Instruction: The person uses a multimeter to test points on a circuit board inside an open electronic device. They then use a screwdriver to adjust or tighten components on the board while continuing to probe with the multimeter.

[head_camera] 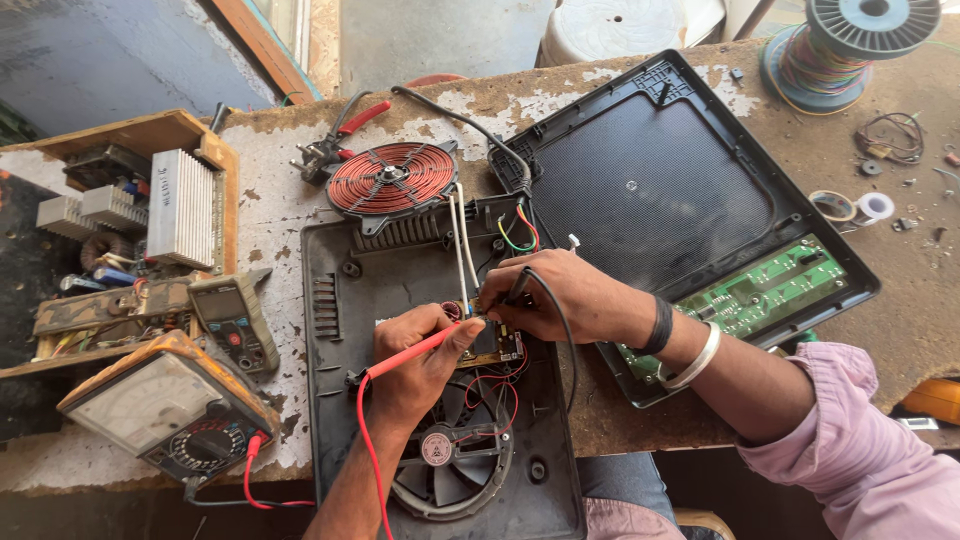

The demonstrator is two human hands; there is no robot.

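My left hand [420, 355] grips a red test probe [412, 352] whose tip touches a small circuit board [495, 345] inside an opened black cooktop base [335, 300]. My right hand [560, 295] pinches a black test probe [517, 287] against the same board. Red and black leads run down to an analog multimeter [165, 405] with an orange casing at the lower left. A copper induction coil [390, 178] lies tilted at the far end of the base. A cooling fan [450, 455] sits in the base below my hands.
The cooktop's black top panel [650, 180] with a green circuit board [765, 290] lies upside down on the right. A grey clamp meter [235, 320], a wooden tray of electronic parts [130, 230], red-handled pliers [340, 140], a wire spool [850, 45] and tape rolls [850, 207] surround it.
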